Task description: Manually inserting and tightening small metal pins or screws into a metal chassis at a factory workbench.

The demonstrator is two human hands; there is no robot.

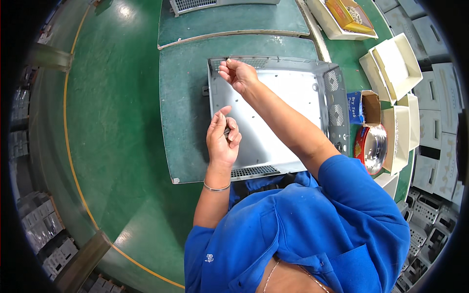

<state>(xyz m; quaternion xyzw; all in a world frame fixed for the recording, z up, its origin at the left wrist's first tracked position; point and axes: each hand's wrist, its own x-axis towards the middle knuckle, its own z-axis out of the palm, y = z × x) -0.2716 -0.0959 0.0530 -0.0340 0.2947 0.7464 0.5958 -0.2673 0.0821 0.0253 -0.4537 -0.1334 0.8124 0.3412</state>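
Note:
In front of me lies an open sheet-metal case [266,115], a shallow shiny tray with upright walls and perforated grilles. My right hand [238,75] reaches across it to the far left corner. Thumb and forefinger are pinched there by the wall's upper edge; whatever sits between them is too small to make out. Closer to me, my left hand [223,139] is held palm up over the case's left wall. Its fingers curl around something small and dark, mostly hidden in the palm.
A green-topped workbench [185,122] carries the case; another metal part [195,5] rests on the bench beyond. At right stand a blue cardboard box [355,108], a red round tin [360,146] and cream bins [403,132]. A yellow line [68,141] crosses the green floor.

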